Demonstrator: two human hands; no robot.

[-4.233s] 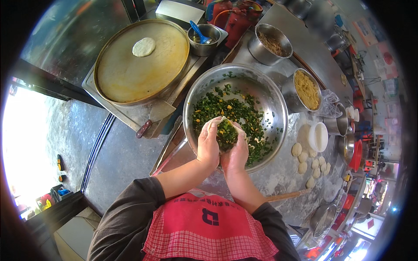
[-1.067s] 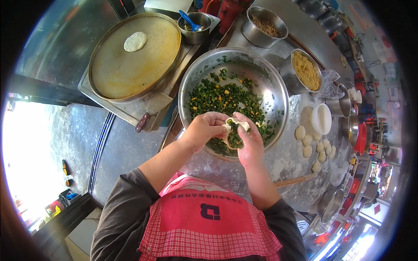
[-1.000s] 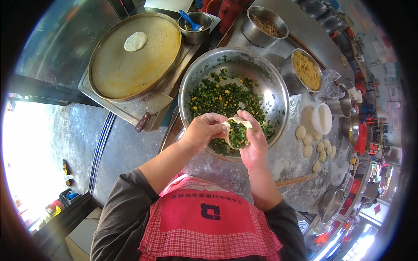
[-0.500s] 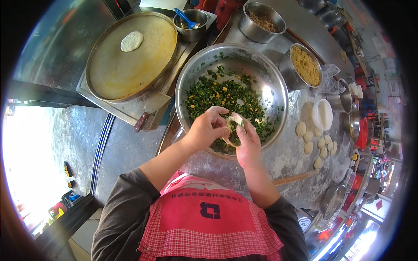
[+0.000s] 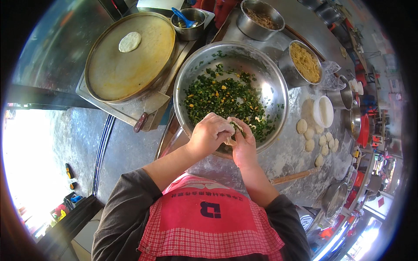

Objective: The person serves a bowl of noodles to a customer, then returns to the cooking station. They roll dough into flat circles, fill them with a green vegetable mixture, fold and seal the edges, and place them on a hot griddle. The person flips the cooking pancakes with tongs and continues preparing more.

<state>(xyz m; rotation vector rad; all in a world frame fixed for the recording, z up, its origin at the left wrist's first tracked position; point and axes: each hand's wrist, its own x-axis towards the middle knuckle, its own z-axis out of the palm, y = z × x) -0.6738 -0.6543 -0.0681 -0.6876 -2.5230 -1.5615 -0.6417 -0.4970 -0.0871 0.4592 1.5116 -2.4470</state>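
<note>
Both hands meet over the near rim of a wide steel bowl (image 5: 275, 82), around a piece of dough (image 5: 229, 141) with green filling showing in its opening. My left hand (image 5: 210, 134) pinches the dough's edge with its fingers bunched together. On the other side, my right hand (image 5: 244, 145) cups the dough, its thumb and fingers curled round it. Much of the dough is hidden by my fingers. Inside the bowl lies chopped green filling (image 5: 222, 98) with yellow bits.
On the left, a round griddle (image 5: 109, 78) carries one flat dough round (image 5: 129, 41). A knife handle (image 5: 140, 122) sticks out beside it. To the right are several dough balls (image 5: 309, 133), a white tub (image 5: 323, 112), a rolling pin (image 5: 294, 176), and a pot of yellow filling (image 5: 305, 62).
My left fingers have closed in on the dough's edge and moved nearer to my right hand. The opening around the filling looks smaller. The view has shifted slightly.
</note>
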